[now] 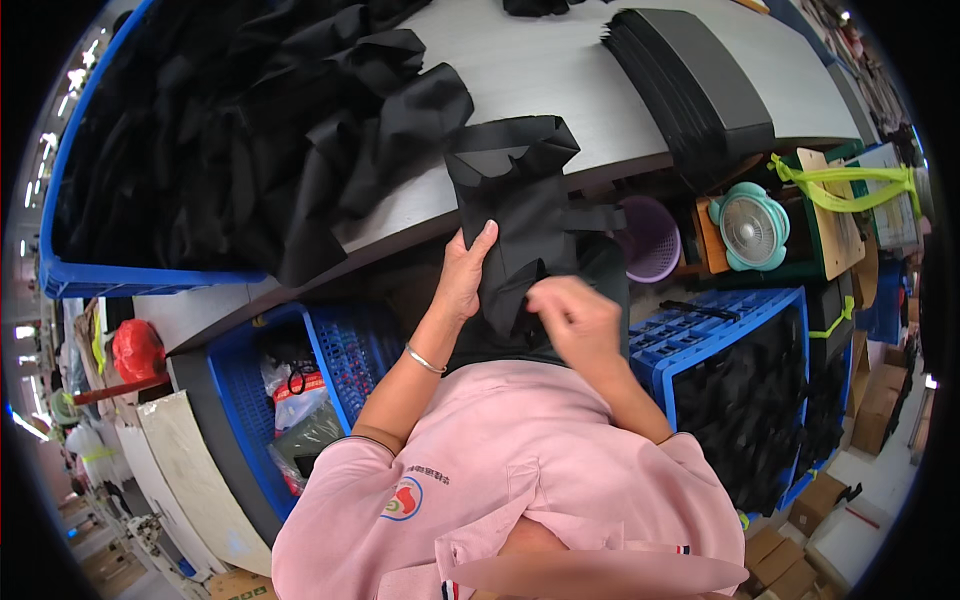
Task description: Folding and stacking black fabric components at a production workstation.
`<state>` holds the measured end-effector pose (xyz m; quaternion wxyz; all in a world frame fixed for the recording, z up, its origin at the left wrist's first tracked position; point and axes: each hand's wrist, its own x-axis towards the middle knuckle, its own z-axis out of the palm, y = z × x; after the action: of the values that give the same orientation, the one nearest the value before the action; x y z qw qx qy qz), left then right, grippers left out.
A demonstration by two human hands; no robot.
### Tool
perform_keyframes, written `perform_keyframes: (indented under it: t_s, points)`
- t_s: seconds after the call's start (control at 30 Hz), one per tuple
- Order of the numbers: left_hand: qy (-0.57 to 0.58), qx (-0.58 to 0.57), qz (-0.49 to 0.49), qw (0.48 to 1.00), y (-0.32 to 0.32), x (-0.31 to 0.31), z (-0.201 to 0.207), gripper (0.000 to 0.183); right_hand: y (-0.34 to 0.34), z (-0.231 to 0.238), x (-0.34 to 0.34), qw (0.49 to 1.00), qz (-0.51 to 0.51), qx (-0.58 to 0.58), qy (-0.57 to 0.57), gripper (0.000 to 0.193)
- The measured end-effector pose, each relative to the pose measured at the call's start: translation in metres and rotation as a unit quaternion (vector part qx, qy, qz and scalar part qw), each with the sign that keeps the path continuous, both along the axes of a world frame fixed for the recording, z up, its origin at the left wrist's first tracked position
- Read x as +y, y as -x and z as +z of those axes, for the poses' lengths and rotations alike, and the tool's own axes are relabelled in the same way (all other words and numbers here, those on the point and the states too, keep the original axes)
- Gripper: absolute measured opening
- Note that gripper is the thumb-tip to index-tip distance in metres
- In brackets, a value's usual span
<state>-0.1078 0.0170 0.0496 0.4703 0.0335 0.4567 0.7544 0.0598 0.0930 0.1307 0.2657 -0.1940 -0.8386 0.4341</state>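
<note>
A black fabric piece, folded like a pouch or bag [515,215], hangs over the table's near edge and down to my lap. Its far end lies spread on the tabletop, and a short strap-like flap sticks out at its right. My left hand [466,268] grips its left side, thumb on top and fingers underneath. At the lower right edge of the fabric, my right hand [577,318] is curled closed with the fingertips against the cloth. That hand is slightly blurred, and its inner fingers are hidden.
A blue crate [150,278] piled with black fabric pieces stands left on the grey table [525,65]. At the table's right lies a stack of black sheets [690,80]. Around me are blue baskets [325,350], a purple bin [650,240], a teal fan [750,228] and a filled blue crate [720,320].
</note>
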Motion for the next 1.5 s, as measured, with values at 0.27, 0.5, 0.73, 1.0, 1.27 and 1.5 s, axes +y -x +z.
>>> perform_keyframes:
  t_s: [0.27, 0.5, 0.73, 1.0, 1.27, 1.5]
  points:
    - [-0.019, 0.013, -0.116, 0.993, -0.02, -0.019, 0.017, 0.043, -0.028, -0.025, 0.09, 0.984, -0.109, -0.102, 0.101, 0.018]
    - [-0.021, 0.054, -0.117, 0.991, -0.018, -0.017, -0.016, 0.024, -0.025, -0.032, 0.052, 0.812, 0.028, 0.085, 0.577, 0.017]
    - [0.031, 0.152, -0.078, 0.985, -0.038, -0.007, 0.02, 0.024, -0.048, -0.017, 0.063, 0.956, 0.012, -0.063, 0.287, 0.033]
    - [-0.031, 0.189, -0.168, 0.967, -0.045, -0.002, 0.022, 0.027, -0.064, -0.046, 0.046, 0.967, -0.223, -0.031, 0.121, 0.021]
    - [-0.036, 0.096, -0.195, 0.975, -0.075, 0.024, 0.044, 0.028, -0.101, -0.03, 0.053, 0.942, -0.248, 0.047, 0.222, 0.025]
    - [0.048, 0.144, -0.191, 0.97, -0.088, 0.025, 0.046, 0.024, -0.112, -0.019, 0.04, 0.898, -0.172, 0.16, 0.372, 0.037]
